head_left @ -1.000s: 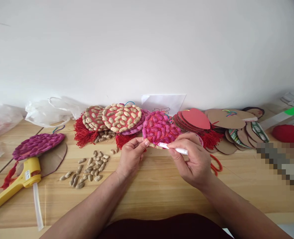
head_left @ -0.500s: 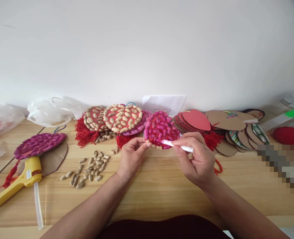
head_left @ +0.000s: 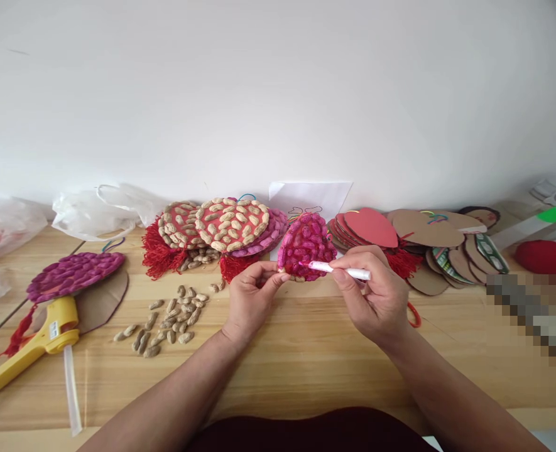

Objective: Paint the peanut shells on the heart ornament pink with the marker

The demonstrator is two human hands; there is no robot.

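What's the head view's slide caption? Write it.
Left hand pinches a magenta peanut-covered plaque while the right hand holds a white marker to it.

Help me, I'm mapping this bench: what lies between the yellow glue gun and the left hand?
In the head view, loose peanuts lie on the wooden table between the yellow glue gun and the left hand.

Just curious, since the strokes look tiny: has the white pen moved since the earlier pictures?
Yes: judged against the loose peanuts, the white pen has shifted right and slightly up in the view.
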